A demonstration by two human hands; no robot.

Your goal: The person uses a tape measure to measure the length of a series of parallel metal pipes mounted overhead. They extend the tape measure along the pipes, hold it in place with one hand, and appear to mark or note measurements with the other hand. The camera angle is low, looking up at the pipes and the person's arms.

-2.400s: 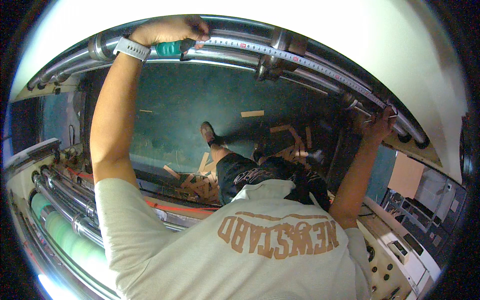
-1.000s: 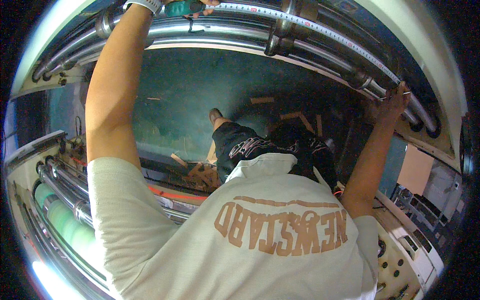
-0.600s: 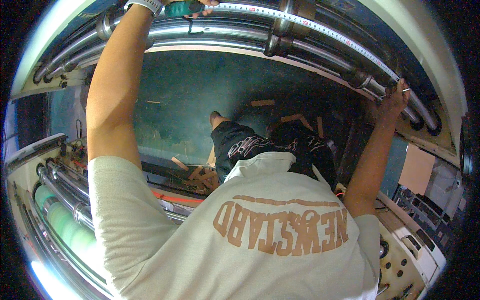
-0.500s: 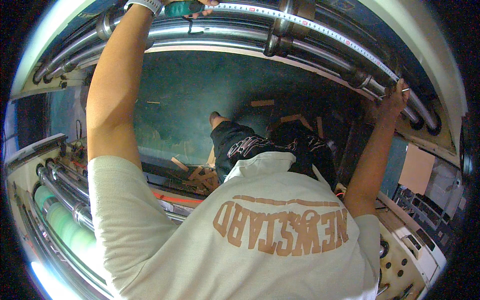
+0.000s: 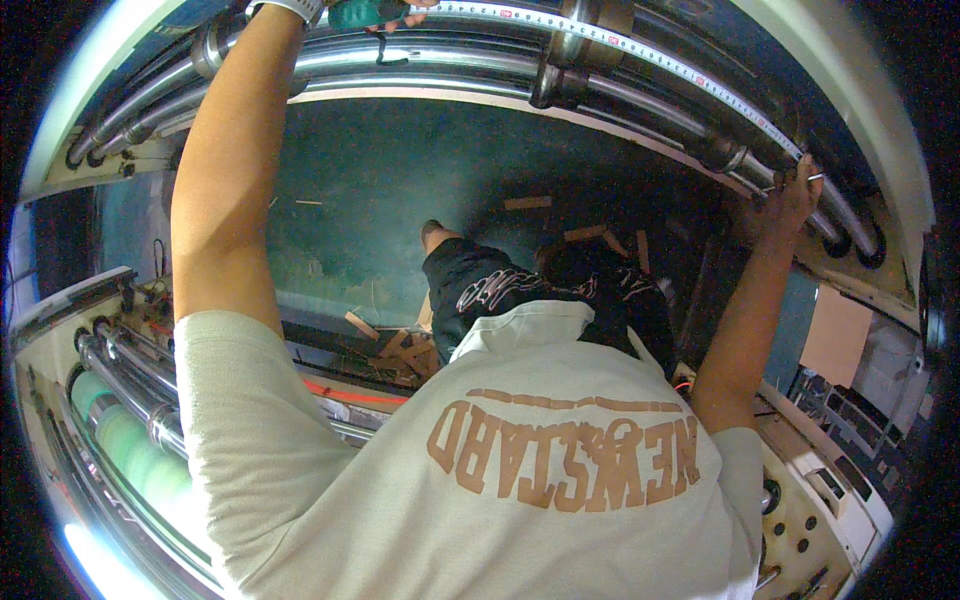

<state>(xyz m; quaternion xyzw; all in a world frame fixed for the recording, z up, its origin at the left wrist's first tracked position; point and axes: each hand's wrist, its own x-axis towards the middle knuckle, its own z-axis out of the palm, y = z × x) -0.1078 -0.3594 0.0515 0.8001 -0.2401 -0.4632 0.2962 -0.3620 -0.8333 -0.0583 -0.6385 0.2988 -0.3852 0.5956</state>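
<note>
A green tape measure (image 5: 362, 13) is gripped by my left hand (image 5: 408, 20) at the top edge, where much of the hand is cut off. Its black wrist strap dangles over a metal roller. From the case the pale blade (image 5: 690, 72) runs to the right along the steel rollers (image 5: 650, 110). At the blade's far right end my right hand (image 5: 795, 195) is closed, its fingers against the tape end and the bars. A short, thin, light-coloured piece sticks out past these fingers; its kind is too small to tell.
Dark collars (image 5: 560, 80) sit on the rollers. Below lies a dark green floor (image 5: 360, 180) with scattered cardboard scraps (image 5: 405, 355). At lower left stands a machine part with a green roller (image 5: 125, 440); an orange-red cable (image 5: 345, 394) runs nearby. Light machine frames curve along both sides.
</note>
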